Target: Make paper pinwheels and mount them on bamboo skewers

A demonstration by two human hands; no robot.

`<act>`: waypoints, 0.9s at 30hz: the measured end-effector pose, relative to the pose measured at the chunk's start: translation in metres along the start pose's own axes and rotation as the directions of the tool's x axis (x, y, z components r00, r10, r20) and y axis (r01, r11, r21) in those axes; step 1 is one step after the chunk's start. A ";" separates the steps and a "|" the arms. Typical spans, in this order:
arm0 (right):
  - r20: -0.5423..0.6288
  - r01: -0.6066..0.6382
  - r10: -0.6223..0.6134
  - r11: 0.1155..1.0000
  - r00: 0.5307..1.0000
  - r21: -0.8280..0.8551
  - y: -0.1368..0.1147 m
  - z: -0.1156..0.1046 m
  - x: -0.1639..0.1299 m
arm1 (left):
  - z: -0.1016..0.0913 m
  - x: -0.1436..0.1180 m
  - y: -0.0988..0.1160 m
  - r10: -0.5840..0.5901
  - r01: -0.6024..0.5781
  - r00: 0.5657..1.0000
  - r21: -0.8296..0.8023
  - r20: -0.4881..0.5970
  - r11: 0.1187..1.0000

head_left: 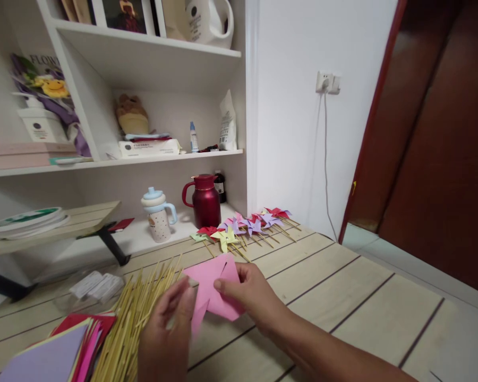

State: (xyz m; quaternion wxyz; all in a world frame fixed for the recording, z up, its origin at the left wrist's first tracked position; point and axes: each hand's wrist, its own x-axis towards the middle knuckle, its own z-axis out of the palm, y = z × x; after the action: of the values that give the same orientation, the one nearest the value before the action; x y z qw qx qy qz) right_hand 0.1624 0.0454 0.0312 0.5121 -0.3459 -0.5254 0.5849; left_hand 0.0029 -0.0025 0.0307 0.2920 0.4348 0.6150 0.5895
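Note:
Both my hands hold a pink paper square [213, 284] just above the wooden table [362, 313]. The paper has cuts running in from its corners. My left hand [167, 331] pinches its lower left flap, and my right hand [253, 294] grips its right side with the thumb on top. A heap of thin bamboo sticks [133, 315] lies just left of my hands. Behind the paper, a row of finished paper pinwheels [245, 225] on sticks lies along the table's far edge.
A stack of coloured paper sheets [63, 350] lies at the near left. On the lower shelf stand a red jug [205, 201] and a pale blue lidded cup [158, 215]. A small folding stand [51, 228] holds plates at left. A red-brown door [442, 143] is at right.

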 end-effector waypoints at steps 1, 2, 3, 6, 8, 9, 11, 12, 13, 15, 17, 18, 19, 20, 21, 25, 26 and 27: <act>-0.033 -0.006 0.008 0.998 0.999 0.064 -0.001 0.001 0.000 | -0.002 0.002 0.000 -0.026 0.025 1.000 -0.082 -0.014 0.996; -0.072 -0.002 0.012 0.992 0.997 0.130 -0.002 0.002 0.001 | -0.004 0.005 -0.002 -0.054 0.052 0.998 -0.161 -0.009 0.986; -0.107 0.009 0.012 0.981 0.994 0.195 -0.003 0.003 0.001 | -0.005 0.008 -0.004 -0.075 0.074 0.997 -0.236 0.001 0.969; -0.172 0.054 0.008 0.934 0.985 0.353 -0.004 0.007 0.001 | 0.001 0.015 -0.017 -0.239 0.270 0.963 -0.409 0.126 0.872; -0.184 0.079 -0.002 0.907 0.983 0.413 -0.003 0.011 0.000 | 0.011 0.014 -0.026 -0.275 0.310 0.951 -0.415 0.144 0.855; -0.186 0.089 -0.008 0.899 0.983 0.428 -0.001 0.012 -0.001 | 0.017 0.012 -0.030 -0.271 0.348 0.934 -0.424 0.232 0.836; -0.188 0.099 -0.017 0.894 0.982 0.436 0.001 0.015 -0.003 | 0.029 0.004 -0.034 -0.235 0.298 0.953 -0.455 0.189 0.839; -0.190 0.099 -0.017 0.896 0.982 0.433 0.002 0.016 -0.004 | 0.034 -0.001 -0.035 -0.202 0.266 0.962 -0.447 0.186 0.854; -0.193 0.098 -0.016 0.900 0.981 0.424 0.003 0.018 -0.006 | 0.039 -0.006 -0.033 -0.164 0.227 0.970 -0.428 0.180 0.875; -0.184 0.093 -0.020 0.914 0.983 0.396 0.004 0.019 -0.009 | 0.045 -0.016 -0.028 -0.143 0.209 0.972 -0.412 0.186 0.887; -0.163 0.089 -0.031 0.928 0.986 0.362 0.005 0.020 -0.011 | 0.048 -0.022 -0.022 -0.171 0.245 0.964 -0.434 0.202 0.867; -0.148 0.087 -0.037 0.935 0.988 0.344 0.006 0.020 -0.012 | 0.048 -0.024 -0.019 -0.194 0.271 0.958 -0.452 0.211 0.850; -0.134 0.083 -0.040 0.940 0.990 0.331 0.007 0.021 -0.012 | 0.048 -0.025 -0.017 -0.215 0.294 0.952 -0.464 0.217 0.835; -0.126 0.079 -0.040 0.944 0.991 0.321 0.008 0.021 -0.013 | 0.047 -0.025 -0.015 -0.230 0.310 0.948 -0.468 0.222 0.828; -0.120 0.075 -0.039 0.947 0.992 0.312 0.010 0.021 -0.013 | 0.046 -0.025 -0.014 -0.236 0.317 0.945 -0.463 0.224 0.828; -0.117 0.080 -0.049 0.957 0.992 0.278 0.013 0.023 -0.014 | 0.040 -0.023 -0.015 -0.219 0.285 0.955 -0.410 0.201 0.866; -0.114 0.082 -0.052 0.960 0.992 0.269 0.014 0.024 -0.014 | 0.039 -0.023 -0.015 -0.206 0.264 0.961 -0.398 0.183 0.879; -0.111 0.081 -0.054 0.961 0.992 0.264 0.014 0.024 -0.015 | 0.037 -0.023 -0.015 -0.194 0.242 0.968 -0.381 0.160 0.892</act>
State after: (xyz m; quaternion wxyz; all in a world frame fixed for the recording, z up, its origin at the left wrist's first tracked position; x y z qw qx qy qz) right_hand 0.1398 0.0261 0.0212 0.6002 -0.2849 -0.4259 0.6142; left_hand 0.0428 -0.0036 0.0074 0.4743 0.3286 0.5089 0.6388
